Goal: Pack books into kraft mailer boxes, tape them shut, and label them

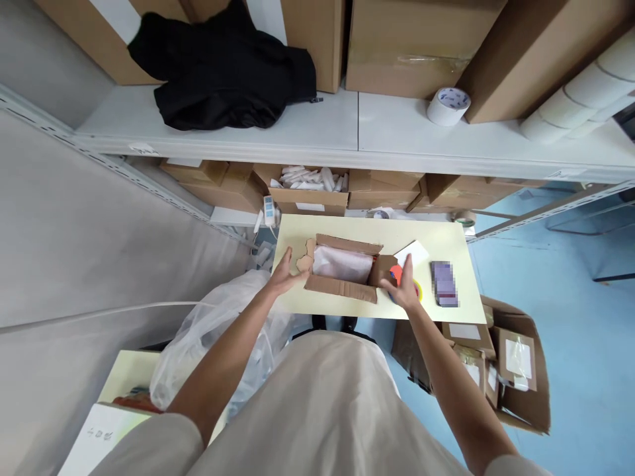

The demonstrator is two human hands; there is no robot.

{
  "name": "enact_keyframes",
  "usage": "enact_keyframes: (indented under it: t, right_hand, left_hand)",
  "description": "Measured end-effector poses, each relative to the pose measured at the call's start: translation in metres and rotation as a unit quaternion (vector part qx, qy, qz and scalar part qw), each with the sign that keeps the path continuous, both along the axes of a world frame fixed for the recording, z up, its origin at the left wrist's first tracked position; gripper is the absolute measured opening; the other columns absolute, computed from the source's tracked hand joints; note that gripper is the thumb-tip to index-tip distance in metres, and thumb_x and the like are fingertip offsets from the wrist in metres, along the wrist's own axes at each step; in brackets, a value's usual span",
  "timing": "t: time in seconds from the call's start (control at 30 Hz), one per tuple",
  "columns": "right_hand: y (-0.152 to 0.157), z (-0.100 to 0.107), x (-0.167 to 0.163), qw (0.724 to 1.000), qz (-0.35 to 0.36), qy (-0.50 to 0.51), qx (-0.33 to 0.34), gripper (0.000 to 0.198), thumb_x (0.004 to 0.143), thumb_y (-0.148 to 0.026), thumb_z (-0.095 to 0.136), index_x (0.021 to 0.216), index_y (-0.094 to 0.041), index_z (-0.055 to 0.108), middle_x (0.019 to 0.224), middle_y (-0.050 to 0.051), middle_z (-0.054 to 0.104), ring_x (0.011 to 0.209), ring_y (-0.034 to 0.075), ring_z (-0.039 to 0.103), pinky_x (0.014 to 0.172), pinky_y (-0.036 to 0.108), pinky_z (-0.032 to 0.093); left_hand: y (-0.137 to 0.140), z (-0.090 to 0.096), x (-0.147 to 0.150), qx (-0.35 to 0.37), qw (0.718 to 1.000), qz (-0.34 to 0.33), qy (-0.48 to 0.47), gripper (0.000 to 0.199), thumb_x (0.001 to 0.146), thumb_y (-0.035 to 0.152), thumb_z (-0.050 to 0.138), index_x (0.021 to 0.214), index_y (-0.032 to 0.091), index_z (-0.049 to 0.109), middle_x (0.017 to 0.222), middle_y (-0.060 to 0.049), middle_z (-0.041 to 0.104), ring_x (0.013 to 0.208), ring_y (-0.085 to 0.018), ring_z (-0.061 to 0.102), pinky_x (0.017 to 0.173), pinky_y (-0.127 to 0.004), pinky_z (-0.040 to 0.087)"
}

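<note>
An open cardboard box (342,289) lies on the pale yellow table (317,226) with its flaps spread out. Inside it is a white wrapped item (343,264), whose contents I cannot make out. At the box's left end, my left hand (285,274) has its thumb and fingers apart, close to the torn-looking end flap. My right hand (404,285) is by the right end flap, fingers spread, above a tape roll (418,289) with a yellow rim that it partly hides. Neither hand holds anything.
A white card (413,253) and a blurred purple thing (444,284) lie on the table's right side. Behind stands a shelf with boxes, a black garment (223,69) and a white tape roll (448,106). A large carton (538,370) of parcels sits at lower right, a plastic bag (198,344) at left.
</note>
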State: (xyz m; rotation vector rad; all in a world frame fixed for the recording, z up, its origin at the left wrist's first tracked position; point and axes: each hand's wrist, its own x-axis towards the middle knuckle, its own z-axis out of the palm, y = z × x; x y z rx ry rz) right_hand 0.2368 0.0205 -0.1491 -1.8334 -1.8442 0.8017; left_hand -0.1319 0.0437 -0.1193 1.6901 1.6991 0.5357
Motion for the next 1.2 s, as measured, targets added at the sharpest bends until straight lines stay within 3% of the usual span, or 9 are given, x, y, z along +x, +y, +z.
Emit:
enact_keyframes:
  t: [0.13, 0.33, 0.43, 0.6, 0.73, 0.9, 1.0, 1.1, 1.2]
  right_hand:
    - [-0.018, -0.003, 0.010, 0.997, 0.050, 0.036, -0.049, 0.090, 0.079, -0.029, 0.043, 0.149, -0.019, -0.013, 0.156, 0.014, 0.020, 0.141, 0.026, 0.027, 0.109, 0.050, 0.031]
    - [-0.006, 0.035, -0.010, 0.982, 0.181, 0.009, -0.052, 0.113, 0.063, -0.013, 0.052, 0.145, -0.014, -0.026, 0.156, 0.014, 0.017, 0.143, 0.024, 0.021, 0.113, 0.047, 0.028]
    - [0.002, 0.047, -0.022, 0.968, 0.231, 0.029, -0.092, 0.112, 0.065, -0.014, 0.051, 0.144, -0.015, -0.028, 0.155, 0.014, 0.022, 0.142, 0.022, 0.024, 0.111, 0.045, 0.030]
    - [0.001, 0.042, -0.019, 0.962, 0.243, 0.018, -0.120, 0.097, 0.066, -0.014, 0.053, 0.151, -0.020, 0.007, 0.154, 0.009, 0.028, 0.142, 0.025, 0.023, 0.113, 0.045, 0.028]
    - [0.001, 0.028, -0.017, 0.982, 0.157, 0.081, -0.059, 0.074, 0.079, -0.023, 0.051, 0.148, -0.022, 0.024, 0.148, 0.010, 0.038, 0.134, 0.027, 0.040, 0.105, 0.047, 0.041]
    - [0.025, 0.019, -0.038, 0.997, 0.007, 0.039, 0.066, 0.079, 0.078, -0.025, 0.057, 0.148, -0.019, 0.019, 0.156, 0.014, 0.017, 0.140, 0.031, 0.028, 0.107, 0.046, 0.038]
    - [0.034, 0.019, -0.043, 0.997, 0.037, 0.034, 0.064, 0.084, 0.079, -0.020, 0.055, 0.149, -0.019, 0.010, 0.151, 0.015, 0.031, 0.135, 0.029, 0.038, 0.105, 0.044, 0.040]
    - [0.026, 0.017, -0.039, 0.992, 0.100, -0.012, 0.070, 0.052, 0.086, -0.023, 0.048, 0.137, -0.021, 0.041, 0.142, 0.013, 0.045, 0.135, 0.029, 0.037, 0.107, 0.049, 0.038]
    - [0.012, 0.011, -0.036, 0.988, 0.122, -0.051, 0.078, 0.041, 0.091, -0.032, 0.044, 0.129, -0.019, 0.049, 0.149, 0.013, 0.035, 0.142, 0.030, 0.023, 0.108, 0.053, 0.035]
  left_hand:
    - [0.006, -0.011, -0.005, 0.021, 0.975, -0.222, 0.014, 0.141, 0.039, 0.053, 0.085, 0.150, 0.014, 0.008, 0.154, -0.023, 0.016, 0.141, -0.035, 0.024, 0.113, -0.041, 0.027]
    - [0.015, -0.009, 0.004, 0.046, 0.924, -0.356, 0.130, 0.121, 0.058, 0.050, 0.076, 0.149, 0.012, 0.007, 0.156, -0.023, 0.005, 0.144, -0.034, 0.007, 0.115, -0.048, 0.013]
    - [0.012, -0.014, 0.006, 0.056, 0.929, -0.336, 0.146, 0.100, 0.071, 0.035, 0.068, 0.149, 0.010, 0.010, 0.156, -0.023, 0.008, 0.144, -0.033, 0.009, 0.114, -0.049, 0.014]
    - [0.005, -0.022, 0.011, 0.069, 0.959, -0.266, 0.067, 0.070, 0.084, 0.029, 0.052, 0.146, 0.010, 0.026, 0.155, -0.019, 0.017, 0.144, -0.028, 0.016, 0.115, -0.042, 0.023]
    - [0.002, -0.028, 0.019, 0.085, 0.981, -0.172, -0.027, 0.047, 0.091, 0.032, 0.040, 0.135, 0.015, 0.046, 0.151, -0.013, 0.032, 0.138, -0.024, 0.033, 0.113, -0.040, 0.031]
    - [0.000, -0.039, 0.033, 0.103, 0.981, -0.029, -0.164, 0.058, 0.084, 0.029, 0.053, 0.139, 0.016, 0.040, 0.142, -0.013, 0.047, 0.129, -0.025, 0.047, 0.103, -0.037, 0.044]
    - [-0.004, -0.046, 0.041, 0.094, 0.972, 0.015, -0.213, 0.071, 0.078, 0.023, 0.060, 0.143, 0.018, 0.031, 0.140, -0.015, 0.048, 0.124, -0.025, 0.052, 0.097, -0.037, 0.049]
    - [-0.013, -0.051, 0.048, 0.096, 0.973, 0.029, -0.208, 0.076, 0.079, 0.022, 0.059, 0.146, 0.018, 0.022, 0.140, -0.019, 0.045, 0.121, -0.025, 0.054, 0.093, -0.038, 0.051]
    - [-0.024, -0.046, 0.053, 0.116, 0.986, 0.002, -0.117, 0.065, 0.085, 0.024, 0.051, 0.145, 0.015, 0.026, 0.145, -0.021, 0.037, 0.129, -0.028, 0.046, 0.097, -0.042, 0.048]
